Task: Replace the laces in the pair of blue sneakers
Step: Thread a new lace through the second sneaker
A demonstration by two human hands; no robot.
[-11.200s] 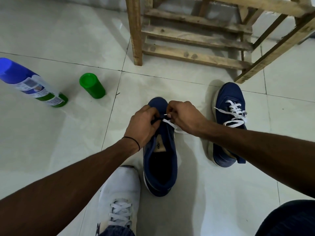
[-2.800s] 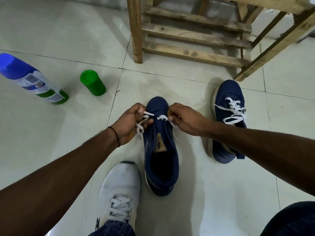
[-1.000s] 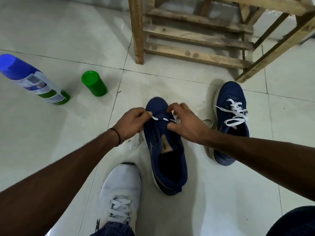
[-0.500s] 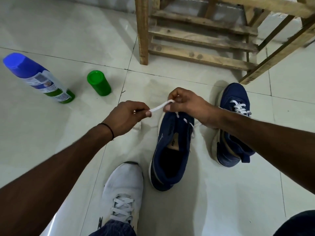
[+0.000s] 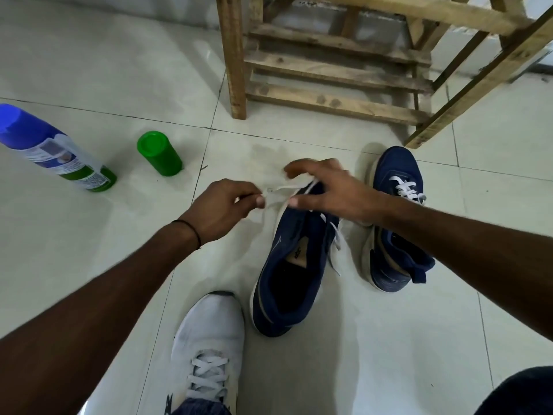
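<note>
Left hand (image 5: 223, 206): grip pinches the end of the white lace (image 5: 284, 188) btwn thumb & forefinger. Middle blue sneaker (image 5: 293, 265) lies on the floor, mostly unlaced. Right hand (image 5: 329, 190) hovers over its toe, grip spread, apparently empty. Right sneaker (image 5: 395, 223) looks laced. Step: lacing shoe 2. Next move likely needs the lace tip fed through the next eyelet.

Saw a navy near sneaker (image 5: 293, 265) and a navy far sneaker (image 5: 395, 163), both with off-white soles. Noted a white lace (image 5: 287, 187) on the near one, white far laces (image 5: 405, 187), a tan label inside the near one. Found a white shoe (image 5: 212, 324) with pale grey lacing. Spotted a can (image 5: 51, 145) with blue cap, white label and green base; a green lid (image 5: 158, 152); a black wristband (image 5: 191, 230); a tan wood rack (image 5: 329, 70); off-white tiles (image 5: 89, 70) with dark grout.
</note>
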